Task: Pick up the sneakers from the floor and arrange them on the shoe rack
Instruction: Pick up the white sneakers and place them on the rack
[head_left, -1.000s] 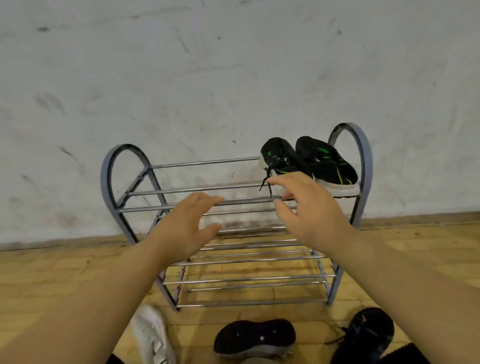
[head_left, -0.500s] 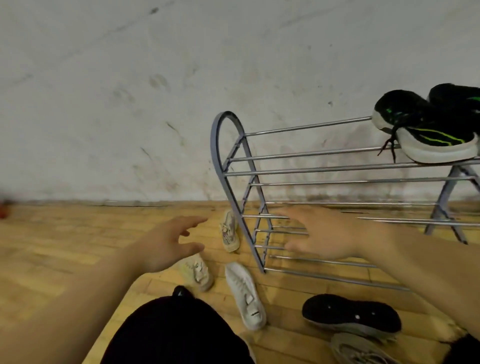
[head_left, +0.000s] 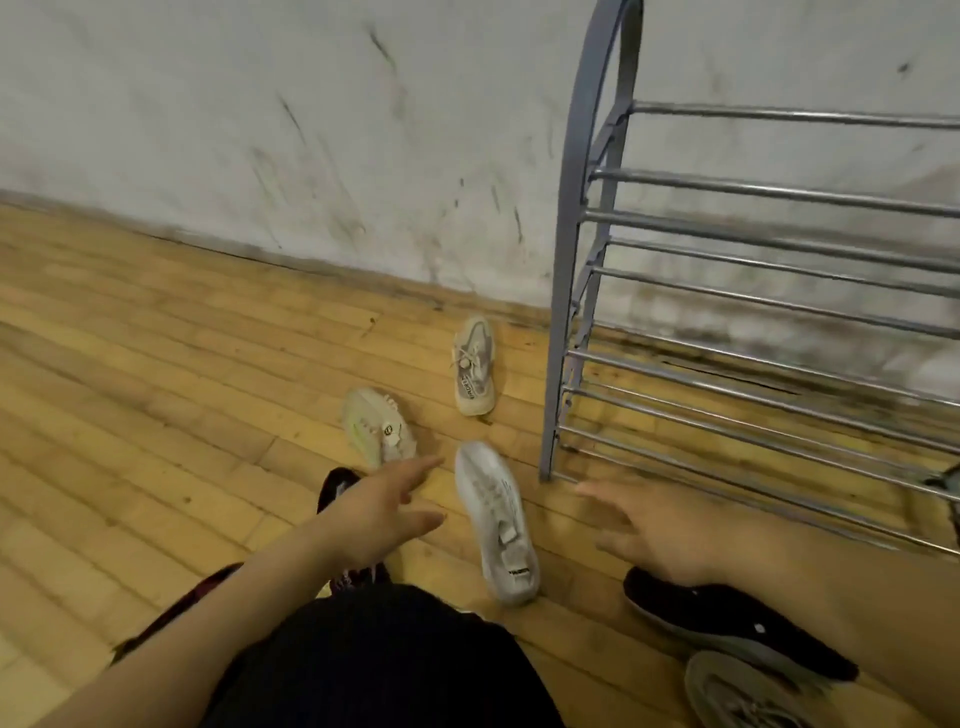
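Note:
A white sneaker (head_left: 497, 522) lies on the wooden floor between my hands. My left hand (head_left: 379, 512) is open just left of it, fingers pointing at its toe. My right hand (head_left: 660, 525) is open to its right, above a black sneaker (head_left: 727, 629). Two beige sneakers lie further out: one (head_left: 378, 424) beyond my left fingers, another (head_left: 474, 365) beside the rack's leg. A dark sneaker with red trim (head_left: 340, 486) is mostly hidden under my left hand. The grey metal shoe rack (head_left: 576, 291) stands at the right against the wall.
A grey sneaker (head_left: 737, 693) sits at the bottom right edge. My dark-clothed knee (head_left: 374, 660) fills the lower middle. The scuffed white wall (head_left: 311, 130) runs along the back. Bare wooden floor (head_left: 130, 364) stretches to the left.
My view has swung left and down, so the rack's left end now fills the right side and the shoes on its top are out of view. Both hands have dropped toward the white sneaker.

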